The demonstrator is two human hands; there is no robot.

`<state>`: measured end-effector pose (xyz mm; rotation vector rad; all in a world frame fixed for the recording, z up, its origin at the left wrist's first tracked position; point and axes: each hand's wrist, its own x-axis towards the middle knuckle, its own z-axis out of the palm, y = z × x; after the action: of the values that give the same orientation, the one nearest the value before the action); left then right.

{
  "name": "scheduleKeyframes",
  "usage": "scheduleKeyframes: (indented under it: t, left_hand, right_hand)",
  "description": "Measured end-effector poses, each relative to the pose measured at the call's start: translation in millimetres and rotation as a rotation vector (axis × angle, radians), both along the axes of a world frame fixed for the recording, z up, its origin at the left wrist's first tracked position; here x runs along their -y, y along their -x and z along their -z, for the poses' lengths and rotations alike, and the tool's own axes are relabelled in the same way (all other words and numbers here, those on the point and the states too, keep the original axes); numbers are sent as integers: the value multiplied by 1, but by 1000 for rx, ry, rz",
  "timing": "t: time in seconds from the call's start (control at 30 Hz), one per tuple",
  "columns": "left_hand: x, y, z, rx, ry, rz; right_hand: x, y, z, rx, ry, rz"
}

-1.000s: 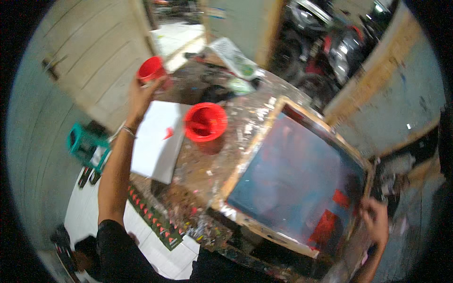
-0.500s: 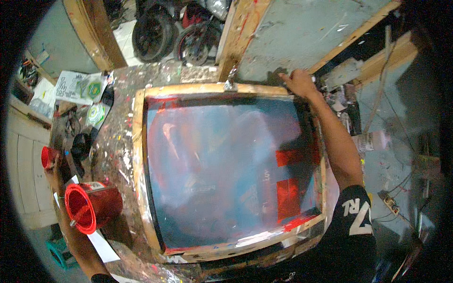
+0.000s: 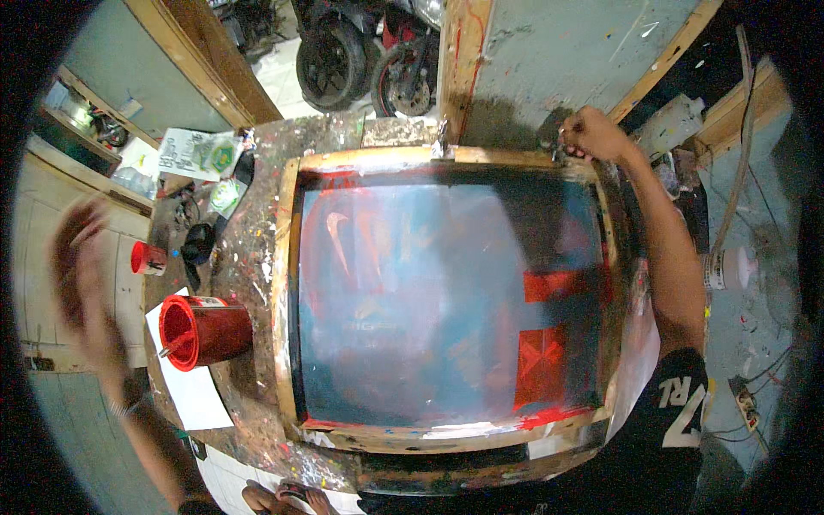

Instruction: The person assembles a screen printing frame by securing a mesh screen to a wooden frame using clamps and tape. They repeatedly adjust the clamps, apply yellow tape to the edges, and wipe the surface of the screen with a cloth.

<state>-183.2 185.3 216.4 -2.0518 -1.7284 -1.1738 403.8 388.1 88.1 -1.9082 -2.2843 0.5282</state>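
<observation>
A wooden-framed printing screen point(image 3: 288, 283) with blue mesh and red patches lies flat on a paint-spattered table point(image 3: 249, 249). My right hand point(image 3: 590, 134) is closed at the frame's far right corner, on a small metal fitting there. My left hand point(image 3: 79, 257) is blurred in the air at the left, past the table's edge, holding nothing that I can make out. Nearest to it are a small red cup point(image 3: 148, 258) and a large red paint bucket point(image 3: 204, 330) with a stick in it, standing on white paper point(image 3: 193, 395).
Printed sheets point(image 3: 199, 153) and a black object point(image 3: 199, 245) lie at the table's far left. Motorbike wheels point(image 3: 360, 60) stand beyond it. A wooden post point(image 3: 462, 60) rises behind the screen. Cables and a white container point(image 3: 730, 268) are at the right.
The view has swung from the left of the table onto the screen. My left hand left the small red cup and lifted. My right hand went from the frame's near corner to its far corner.
</observation>
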Motion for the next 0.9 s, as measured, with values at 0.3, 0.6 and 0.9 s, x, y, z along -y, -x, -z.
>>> scheduleKeyframes:
  t: [0.3,0.6,0.9]
  left_hand:
    - [-205,-220,114,-767,285,701]
    - [-242,-279,139,-701,523,587]
    - [-216,-272,156,806,833,346]
  right_hand:
    - [29,15,27,-104,-675,-319]
    - [3,-18,49,158,-183,-201]
    - [6,-42,41,-22,-583,-572]
